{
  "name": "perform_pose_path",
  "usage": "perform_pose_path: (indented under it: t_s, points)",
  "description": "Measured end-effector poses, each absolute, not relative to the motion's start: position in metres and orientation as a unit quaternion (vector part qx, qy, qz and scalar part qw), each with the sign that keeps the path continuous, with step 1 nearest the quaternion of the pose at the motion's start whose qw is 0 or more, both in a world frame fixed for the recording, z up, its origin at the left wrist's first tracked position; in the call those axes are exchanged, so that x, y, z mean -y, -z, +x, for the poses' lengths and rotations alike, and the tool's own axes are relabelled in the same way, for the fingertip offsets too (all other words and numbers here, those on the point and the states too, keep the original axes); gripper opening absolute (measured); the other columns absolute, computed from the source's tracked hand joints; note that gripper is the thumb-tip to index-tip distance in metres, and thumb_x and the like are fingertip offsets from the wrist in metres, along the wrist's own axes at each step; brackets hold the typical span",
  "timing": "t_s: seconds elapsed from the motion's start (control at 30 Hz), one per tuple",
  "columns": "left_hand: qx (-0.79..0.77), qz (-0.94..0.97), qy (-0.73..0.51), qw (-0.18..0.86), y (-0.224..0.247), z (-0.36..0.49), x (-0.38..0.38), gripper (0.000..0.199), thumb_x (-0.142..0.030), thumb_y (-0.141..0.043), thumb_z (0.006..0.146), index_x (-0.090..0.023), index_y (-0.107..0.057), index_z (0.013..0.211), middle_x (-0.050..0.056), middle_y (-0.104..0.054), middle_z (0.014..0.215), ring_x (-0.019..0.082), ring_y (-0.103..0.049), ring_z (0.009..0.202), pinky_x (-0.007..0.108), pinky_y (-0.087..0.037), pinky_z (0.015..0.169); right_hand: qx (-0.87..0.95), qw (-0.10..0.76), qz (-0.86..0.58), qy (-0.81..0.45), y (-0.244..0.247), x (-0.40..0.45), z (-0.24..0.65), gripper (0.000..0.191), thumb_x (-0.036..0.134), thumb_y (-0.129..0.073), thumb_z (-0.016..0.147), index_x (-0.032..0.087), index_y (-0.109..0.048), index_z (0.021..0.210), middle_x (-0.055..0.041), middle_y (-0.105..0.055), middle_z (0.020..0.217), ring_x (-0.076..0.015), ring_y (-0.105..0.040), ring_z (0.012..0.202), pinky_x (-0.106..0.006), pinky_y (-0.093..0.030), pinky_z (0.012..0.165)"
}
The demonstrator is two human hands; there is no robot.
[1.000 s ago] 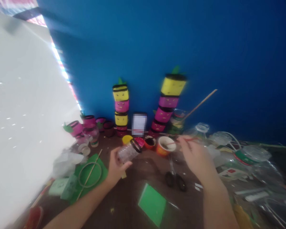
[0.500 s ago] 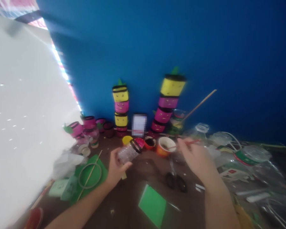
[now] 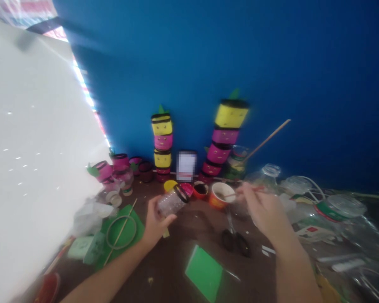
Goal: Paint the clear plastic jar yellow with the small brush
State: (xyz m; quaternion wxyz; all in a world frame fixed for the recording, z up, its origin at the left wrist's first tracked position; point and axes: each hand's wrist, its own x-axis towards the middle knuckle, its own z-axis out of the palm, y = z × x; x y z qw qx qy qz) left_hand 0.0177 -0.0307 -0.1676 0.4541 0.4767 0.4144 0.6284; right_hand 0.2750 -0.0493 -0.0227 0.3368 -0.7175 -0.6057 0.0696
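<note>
My left hand [image 3: 154,223] is wrapped round a clear plastic cup [image 3: 171,202] with a black-painted rim, tilted to the right. In my right hand [image 3: 262,210] is a thin reddish paintbrush [image 3: 236,193], its tip inside a white-and-orange paper cup [image 3: 219,204]. Left of that cup stand small pots of black paint [image 3: 201,188], pink paint [image 3: 187,189] and yellow paint [image 3: 170,185], the pink one partly hidden by the plastic cup. Black-handled scissors [image 3: 235,242] lie below the paper cup.
Two stacks of painted yellow and pink cups, a left stack [image 3: 162,143] and a right stack [image 3: 225,136], stand by the blue wall [image 3: 177,54]. Green paper [image 3: 204,271] lies in front. Plastic bottles [image 3: 337,210] crowd the right; a ring [image 3: 121,248] and stick lie left.
The view has shifted slightly, so everything sits a little further right. My right hand has drawn slightly right with the paintbrush. My left hand keeps the same hold on the plastic cup.
</note>
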Motion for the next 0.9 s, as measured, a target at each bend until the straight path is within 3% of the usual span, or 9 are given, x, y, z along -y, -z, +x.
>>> perform_pose_path:
  t_s: [0.23, 0.63, 0.9]
  points:
    - [-0.410, 0.479, -0.629, 0.455, 0.1654, 0.0179, 0.0310, 0.063, -0.027, -0.075, 0.057, -0.021, -0.039, 0.109, 0.009, -0.053, 0.111, 0.022, -0.058, 0.100, 0.037, -0.047, 0.086, 0.602, 0.305, -0.737, -0.020, 0.0255, 0.0478, 0.2782, 0.040, 0.045, -0.033, 0.086, 0.020, -0.062, 0.076, -0.0089, -0.067, 0.067, -0.0246, -0.062, 0.069, -0.032, -0.042, 0.063]
    - [-0.410, 0.477, -0.630, 0.456, 0.1697, 0.0173, 0.0297, 0.065, -0.028, -0.075, 0.057, -0.021, -0.040, 0.111, 0.009, -0.053, 0.112, 0.023, -0.058, 0.102, 0.038, -0.047, 0.087, 0.622, 0.271, -0.734, -0.030, 0.0220, 0.0481, 0.2739, 0.040, 0.041, -0.027, 0.087, 0.020, -0.058, 0.075, -0.0102, -0.067, 0.073, -0.0259, -0.062, 0.074, -0.035, -0.041, 0.070]
    - [-0.414, 0.468, -0.622, 0.473, 0.1690, 0.0175, 0.0296, 0.064, -0.031, -0.077, 0.055, -0.020, -0.041, 0.108, 0.009, -0.055, 0.112, 0.022, -0.058, 0.101, 0.037, -0.047, 0.087, 0.629, 0.312, -0.712, -0.031, 0.0174, 0.0511, 0.2708, 0.039, 0.044, -0.031, 0.085, 0.022, -0.053, 0.062, -0.0066, -0.063, 0.055, -0.0230, -0.061, 0.061, -0.033, -0.042, 0.066]
